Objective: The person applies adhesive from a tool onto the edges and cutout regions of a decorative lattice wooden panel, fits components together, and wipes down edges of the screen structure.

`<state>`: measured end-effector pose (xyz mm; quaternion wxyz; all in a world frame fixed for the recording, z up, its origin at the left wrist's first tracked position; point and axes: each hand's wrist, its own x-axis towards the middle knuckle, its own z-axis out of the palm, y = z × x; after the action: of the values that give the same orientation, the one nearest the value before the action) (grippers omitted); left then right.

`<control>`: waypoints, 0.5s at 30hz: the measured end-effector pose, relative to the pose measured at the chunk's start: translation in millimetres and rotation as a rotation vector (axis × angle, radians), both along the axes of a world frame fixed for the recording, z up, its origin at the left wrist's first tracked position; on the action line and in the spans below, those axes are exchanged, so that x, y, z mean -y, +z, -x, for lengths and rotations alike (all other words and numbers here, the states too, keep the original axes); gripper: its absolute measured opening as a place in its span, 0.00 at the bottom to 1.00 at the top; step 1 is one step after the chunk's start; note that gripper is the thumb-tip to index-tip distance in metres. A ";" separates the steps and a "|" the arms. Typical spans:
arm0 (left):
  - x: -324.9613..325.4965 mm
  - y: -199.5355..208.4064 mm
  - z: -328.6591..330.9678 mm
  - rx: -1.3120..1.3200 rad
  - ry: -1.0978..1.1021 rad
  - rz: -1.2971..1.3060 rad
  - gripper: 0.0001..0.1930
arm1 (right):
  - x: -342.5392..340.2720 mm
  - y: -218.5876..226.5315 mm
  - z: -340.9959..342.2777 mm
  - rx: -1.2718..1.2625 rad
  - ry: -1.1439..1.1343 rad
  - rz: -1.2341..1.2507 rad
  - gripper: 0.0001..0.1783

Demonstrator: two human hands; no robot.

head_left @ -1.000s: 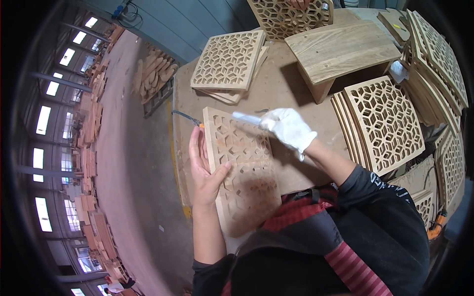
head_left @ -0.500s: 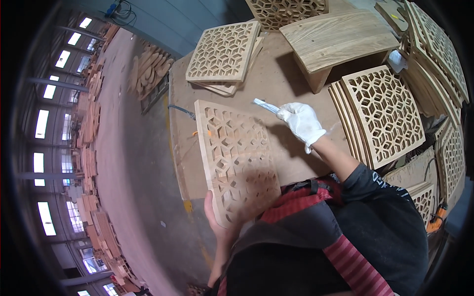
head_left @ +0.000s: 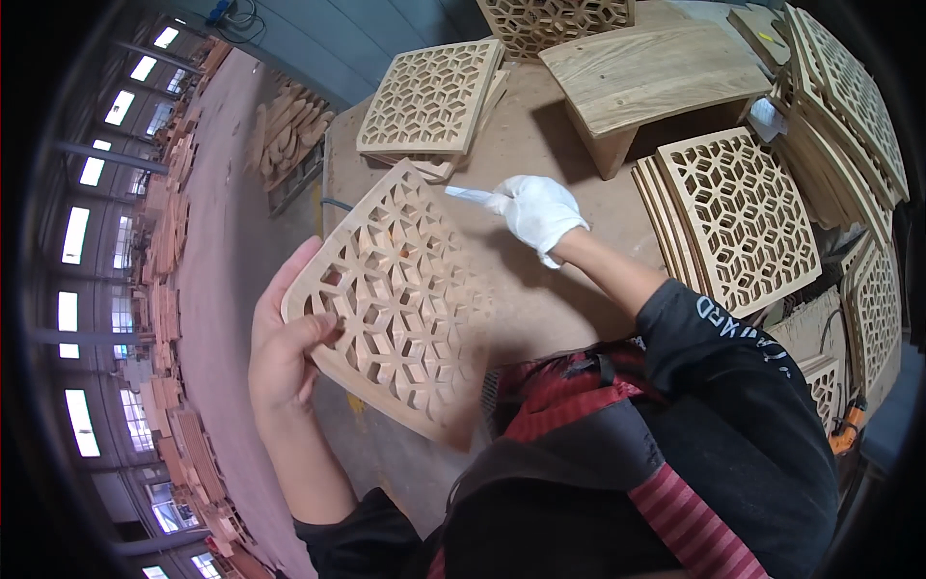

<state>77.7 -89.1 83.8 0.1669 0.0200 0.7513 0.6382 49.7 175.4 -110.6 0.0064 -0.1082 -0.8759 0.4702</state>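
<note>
My left hand (head_left: 285,347), bare, grips a wooden lattice panel (head_left: 397,299) by its left edge, thumb on the face and fingers behind. The panel is tilted, with one corner pointing away from me; its near right part is blurred and in shadow. In a white glove, my right hand (head_left: 543,217) is closed around a thin, flat whitish strip (head_left: 467,195). The strip points left, just beyond the panel's far right edge; I cannot tell what it is made of. Whether it touches the panel does not show clearly.
Finished-looking lattice panels (head_left: 429,96) lie stacked at the table's far left. More stacked panels (head_left: 743,217) rest on the right, beside a small wooden stand (head_left: 656,77). An orange power tool (head_left: 849,429) sits at the far right. Wood pieces (head_left: 289,130) are piled beyond the table's left side.
The panel has turned and tilted, showing its face more openly. My left hand has moved up its left side, thumb now on the face. My right hand and the strip have shifted left.
</note>
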 end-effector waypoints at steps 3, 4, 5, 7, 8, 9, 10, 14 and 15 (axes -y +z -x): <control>-9.4 -4.7 7.0 0.040 -0.026 -0.040 0.41 | 3.9 -0.8 -3.5 0.045 0.049 -0.034 0.19; -13.8 -6.6 7.4 0.050 -0.031 -0.073 0.41 | 1.9 0.1 -6.7 0.034 0.103 -0.068 0.19; -17.2 -7.5 6.3 0.054 -0.038 -0.070 0.41 | -0.2 0.9 -10.7 0.037 0.095 -0.064 0.19; -21.1 -8.4 1.5 0.078 -0.027 -0.077 0.42 | -4.8 0.4 -17.2 0.033 0.067 0.028 0.20; -21.4 -10.4 0.3 0.088 -0.032 -0.071 0.42 | -7.0 1.5 -18.3 -0.045 0.051 -0.036 0.19; -24.0 -9.8 -1.9 0.088 -0.036 -0.067 0.42 | -10.1 4.4 -19.3 -0.045 0.047 -0.033 0.19; -27.8 -8.8 -4.8 0.089 -0.053 -0.045 0.43 | -14.3 9.2 -20.9 -0.049 0.064 -0.037 0.19; -28.0 -15.6 -4.8 -0.057 -0.250 0.044 0.43 | -22.3 30.8 -26.7 -0.037 0.072 -0.089 0.19; -28.6 -18.1 -2.8 -0.151 -0.354 0.041 0.49 | -25.0 35.0 -27.7 -0.036 0.083 -0.129 0.19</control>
<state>80.5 -60.5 65.7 0.2200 0.1962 0.7594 0.5801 77.3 200.4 -75.6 0.0096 -0.0625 -0.9078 0.4147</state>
